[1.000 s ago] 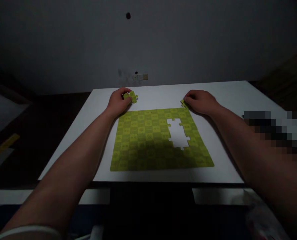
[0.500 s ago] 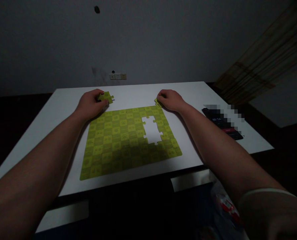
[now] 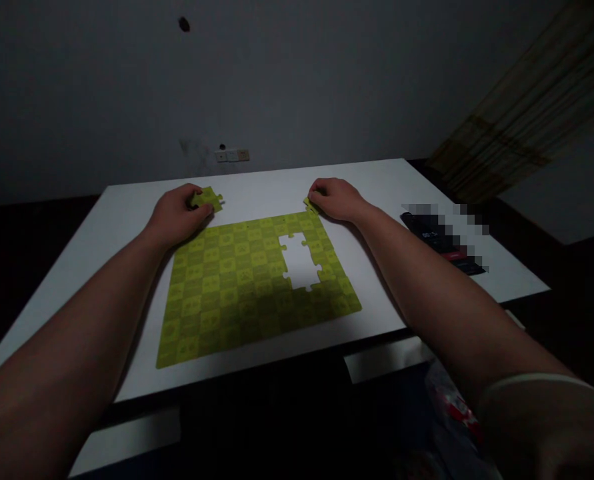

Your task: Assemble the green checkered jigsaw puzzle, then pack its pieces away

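Clock directions are taken from the center of the puzzle sheet (image 3: pixel 217 293), with 12 o'clock at its far edge. The sheet lies flat on the white table (image 3: pixel 91 233). Its yellow-green checkered surface is largely assembled, with one open gap (image 3: pixel 301 263) toward 2 o'clock. The gap is enclosed on all sides and exposes the white surface below. Assembly is judged near completion; the gap remains unfilled, and two pieces are outside the sheet.

Left hand (image 3: pixel 174 217), at 10 o'clock: thumb and fingers are partly spread and clamped on the left puzzle piece (image 3: pixel 209 197). The tabbed edge of this piece points toward the other hand. Whether it is a single piece or joined pieces cannot be determined.

Right hand (image 3: pixel 339 200), between 1 and 2 o'clock: fingertips are nearly together, pinching the right puzzle piece (image 3: pixel 309 203) just beside the far right corner of the sheet. Most of this piece is hidden by the fingers (its outline cannot be verified).

A dark device (image 3: pixel 429 233), partly pixelated, lies near 3 o'clock, beyond the right forearm.
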### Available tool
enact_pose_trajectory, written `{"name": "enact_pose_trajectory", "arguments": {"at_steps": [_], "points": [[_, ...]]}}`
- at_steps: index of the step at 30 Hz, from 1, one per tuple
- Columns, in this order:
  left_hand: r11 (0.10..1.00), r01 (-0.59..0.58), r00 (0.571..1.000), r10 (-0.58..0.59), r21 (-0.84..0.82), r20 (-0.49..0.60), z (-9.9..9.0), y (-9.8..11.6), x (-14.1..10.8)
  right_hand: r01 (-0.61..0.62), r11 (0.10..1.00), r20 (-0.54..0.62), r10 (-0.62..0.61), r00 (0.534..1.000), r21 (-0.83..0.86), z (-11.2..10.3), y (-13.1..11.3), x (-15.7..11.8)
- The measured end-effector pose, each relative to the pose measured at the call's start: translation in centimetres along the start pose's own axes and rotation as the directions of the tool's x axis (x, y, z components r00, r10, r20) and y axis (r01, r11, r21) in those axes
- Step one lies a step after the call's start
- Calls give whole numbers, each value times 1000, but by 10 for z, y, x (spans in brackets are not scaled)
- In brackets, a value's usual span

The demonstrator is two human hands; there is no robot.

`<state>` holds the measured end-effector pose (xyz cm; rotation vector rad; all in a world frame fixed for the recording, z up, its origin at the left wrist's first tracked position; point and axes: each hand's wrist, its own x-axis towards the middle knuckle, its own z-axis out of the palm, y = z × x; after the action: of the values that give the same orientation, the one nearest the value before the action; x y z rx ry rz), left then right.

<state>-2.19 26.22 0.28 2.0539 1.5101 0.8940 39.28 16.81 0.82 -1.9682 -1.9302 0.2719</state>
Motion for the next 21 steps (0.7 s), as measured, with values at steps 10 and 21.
{"name": "enact_pose_trajectory", "arguments": {"at_steps": [10, 21], "points": [[996, -84, 996, 84, 28, 7, -2, 3, -1, -20, 987, 91, 35, 995, -162, -16, -7, -6], [996, -61, 998, 59, 64, 35, 1, 3, 5, -39, 975, 131, 69, 989, -220, -27, 15, -7]]}}
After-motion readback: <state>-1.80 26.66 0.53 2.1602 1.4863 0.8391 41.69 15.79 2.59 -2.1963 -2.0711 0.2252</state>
